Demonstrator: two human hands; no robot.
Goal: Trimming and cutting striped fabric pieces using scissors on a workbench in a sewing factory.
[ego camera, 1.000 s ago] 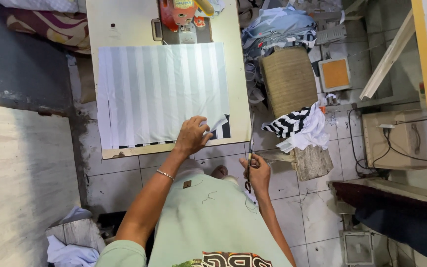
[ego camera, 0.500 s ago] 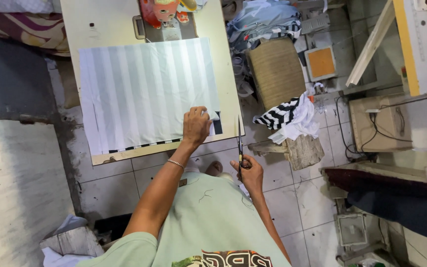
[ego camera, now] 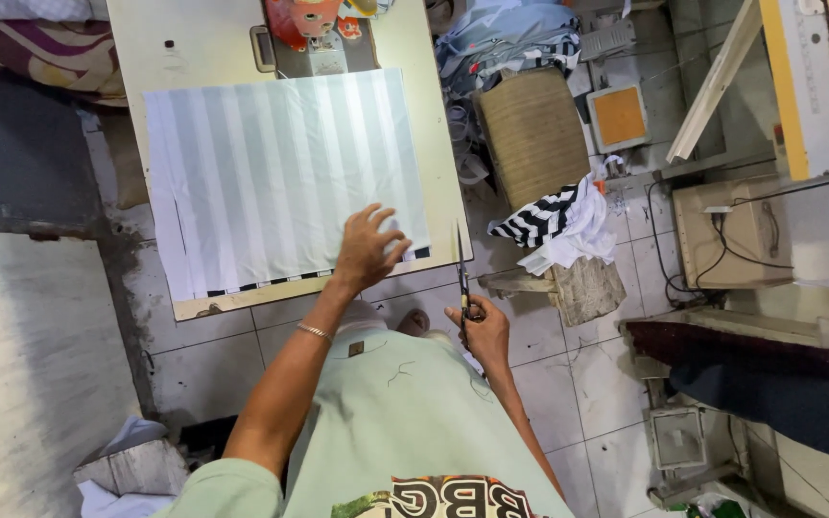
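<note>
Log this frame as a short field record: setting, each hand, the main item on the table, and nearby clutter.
setting: a cream table on a tiled floor, seen from above
left hand: left hand flat on the near right corner of the striped fabric, fingers spread
right hand: right hand holds scissors, blades pointing up, beside the table's edge
fabric: pale grey and white stripes, spread flat
nearby: woven stool; black and white cloth on a wooden block

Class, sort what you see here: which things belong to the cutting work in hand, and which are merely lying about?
In use:
left hand pressing the striped fabric
right hand holding scissors
work table

Lying about:
woven stool
black-and-white cloth heap
orange pad
wooden block
</note>
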